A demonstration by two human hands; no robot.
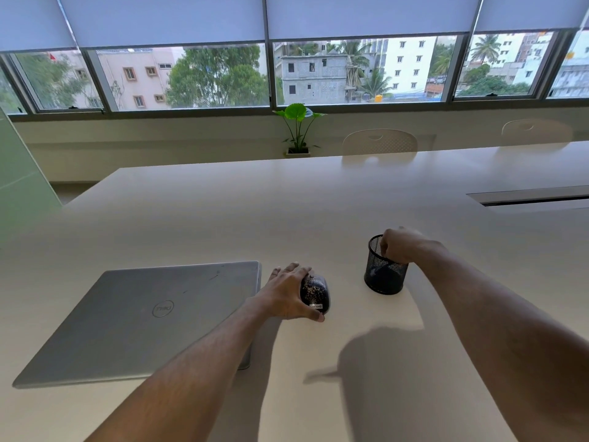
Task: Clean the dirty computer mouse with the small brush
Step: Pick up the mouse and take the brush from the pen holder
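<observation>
So we've got the left hand (288, 293) clamped round the crumb-speckled mouse (315, 294) to pin it on the bench (223, 212), right hand (402, 245) dipped into the mesh cup (385, 268) — presumably fishing for the brush, grip hidden.

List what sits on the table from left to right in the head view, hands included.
Closed laptop → left hand → dirty computer mouse held by it → black mesh cup → right hand, fingers reaching into the cup.
</observation>
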